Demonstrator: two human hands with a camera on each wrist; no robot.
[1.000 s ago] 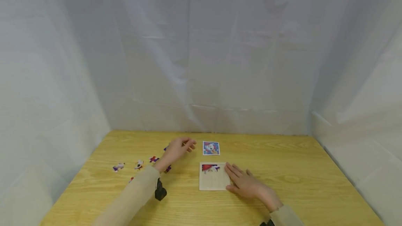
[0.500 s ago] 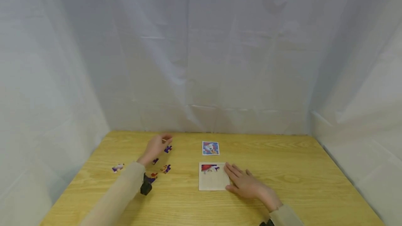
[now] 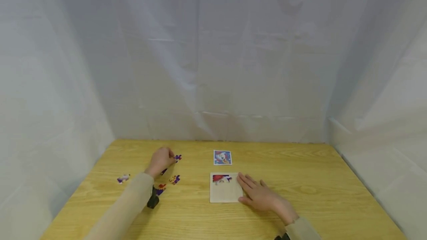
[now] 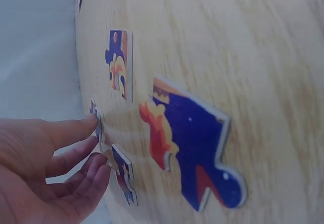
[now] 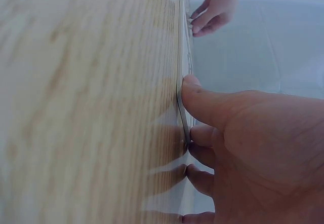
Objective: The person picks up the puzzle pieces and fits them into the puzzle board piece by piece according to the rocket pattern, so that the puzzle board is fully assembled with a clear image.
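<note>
My left hand [image 3: 162,159] reaches out over the left side of the wooden table [image 3: 313,180]. Its fingertips [image 4: 92,125] touch a small blue puzzle piece [image 4: 95,118] lying flat, the same small blue puzzle piece [image 3: 178,157] seen at the fingertips from the head. A second small piece [image 4: 124,174] lies under the lower fingers. A large blue and orange piece [image 4: 195,155] sits just beside them. My right hand [image 3: 257,192] rests flat on the right edge of the pale puzzle board [image 3: 223,193], thumb [image 5: 202,100] against the board's edge [image 5: 180,82].
A small reference picture [image 3: 222,157] lies behind the board. The board's top row holds a red and blue part [image 3: 221,178]. Loose pieces lie at the left: one far out [image 3: 122,178], others [image 3: 175,179] [image 3: 161,188] near my left sleeve. White cloth walls surround the table.
My left hand has swung left from near the reference picture to the loose pieces and lowered onto the table. The right hand stayed on the board.
</note>
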